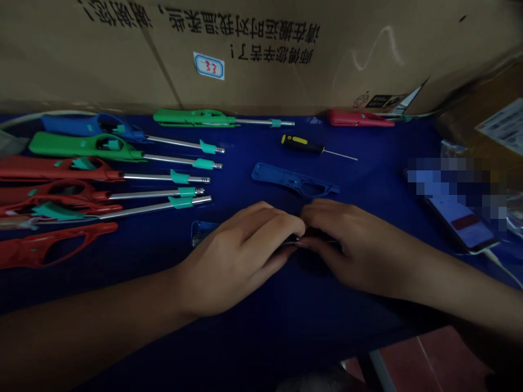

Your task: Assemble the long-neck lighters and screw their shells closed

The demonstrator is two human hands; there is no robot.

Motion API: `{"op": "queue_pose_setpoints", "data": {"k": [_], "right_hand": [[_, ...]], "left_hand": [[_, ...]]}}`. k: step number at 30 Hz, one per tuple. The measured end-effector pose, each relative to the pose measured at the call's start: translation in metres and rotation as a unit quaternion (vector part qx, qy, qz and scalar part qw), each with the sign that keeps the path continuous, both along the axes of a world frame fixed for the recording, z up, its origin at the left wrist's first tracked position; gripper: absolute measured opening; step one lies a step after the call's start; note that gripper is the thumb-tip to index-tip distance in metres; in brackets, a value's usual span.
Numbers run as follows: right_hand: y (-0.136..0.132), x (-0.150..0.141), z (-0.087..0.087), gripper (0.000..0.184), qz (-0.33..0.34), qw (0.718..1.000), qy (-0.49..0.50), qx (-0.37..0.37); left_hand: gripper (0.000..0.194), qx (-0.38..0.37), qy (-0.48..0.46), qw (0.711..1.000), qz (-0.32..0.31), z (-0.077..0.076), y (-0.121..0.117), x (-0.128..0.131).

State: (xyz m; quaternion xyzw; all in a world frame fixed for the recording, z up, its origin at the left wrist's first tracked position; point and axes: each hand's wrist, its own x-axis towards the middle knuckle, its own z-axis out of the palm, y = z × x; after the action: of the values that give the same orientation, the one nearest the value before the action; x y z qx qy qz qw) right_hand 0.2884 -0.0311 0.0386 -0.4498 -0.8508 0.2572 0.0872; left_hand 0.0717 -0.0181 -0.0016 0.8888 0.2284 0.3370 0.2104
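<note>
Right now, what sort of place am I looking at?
Probably a small workshop: a screwdriver and a blue shell, apparently half a handle, lie near several long lighters, or similar tools.

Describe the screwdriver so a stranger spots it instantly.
Start at the big cardboard box across the blue table. Between that box and the loose blue handle piece lies the screwdriver. Unlike that blue piece, its handle is black and yellow.

Left hand (pixel 235 250) and right hand (pixel 347 234) close together, fingers (pixel 275 224) curled, forearms (pixel 122 316) angled inward.
</note>
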Motion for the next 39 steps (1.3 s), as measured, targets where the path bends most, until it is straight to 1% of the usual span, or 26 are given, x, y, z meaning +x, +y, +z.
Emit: {"op": "queue_pose_setpoints", "data": {"k": [4,7,12,16,19,23,28,31,33,36,39], "right_hand": [[-0.003,-0.003,0.0,0.016,-0.012,1.0,-0.023,0.015],[-0.002,-0.001,0.002,0.015,-0.003,1.0,-0.026,0.005],[0.002,0.008,0.011,0.012,0.021,0.999,0.014,-0.03],[0.003,0.011,0.016,0.014,0.017,0.999,0.031,-0.041],[0.003,0.01,0.015,0.008,0.007,0.998,0.038,-0.048],[0.004,0.007,0.011,0.007,-0.026,0.995,0.05,-0.077],[0.004,0.005,0.007,0.006,-0.032,0.995,0.037,-0.086],[0.004,0.004,0.005,0.007,-0.032,0.995,0.028,-0.092],[0.005,0.004,0.004,0.007,-0.033,0.995,0.033,-0.089],[0.009,0.005,0.003,0.008,-0.03,0.994,0.053,-0.09],[0.012,0.007,0.007,0.007,-0.023,0.993,0.059,-0.103]], "left_hand": [[0.023,-0.004,0.005,1.0,0.001,0.002,0.0,0.0],[0.022,-0.006,0.005,1.0,0.001,0.003,-0.001,0.0],[0.023,-0.006,-0.003,1.0,0.004,0.004,-0.001,-0.001],[0.024,-0.01,-0.013,1.0,0.006,0.005,0.0,-0.001],[0.023,-0.006,-0.009,1.0,0.008,0.005,0.0,-0.001],[0.024,0.003,-0.001,1.0,0.012,0.005,-0.001,-0.001],[0.025,0.025,-0.004,1.0,-0.018,0.004,0.0,0.0],[0.025,0.033,0.003,0.999,-0.024,0.003,0.0,0.001],[0.024,0.029,0.004,0.999,-0.016,0.002,0.0,0.001],[0.022,0.021,0.002,1.0,0.016,0.001,0.001,0.001],[0.02,0.015,0.004,0.999,0.029,0.0,0.002,0.001]]}}
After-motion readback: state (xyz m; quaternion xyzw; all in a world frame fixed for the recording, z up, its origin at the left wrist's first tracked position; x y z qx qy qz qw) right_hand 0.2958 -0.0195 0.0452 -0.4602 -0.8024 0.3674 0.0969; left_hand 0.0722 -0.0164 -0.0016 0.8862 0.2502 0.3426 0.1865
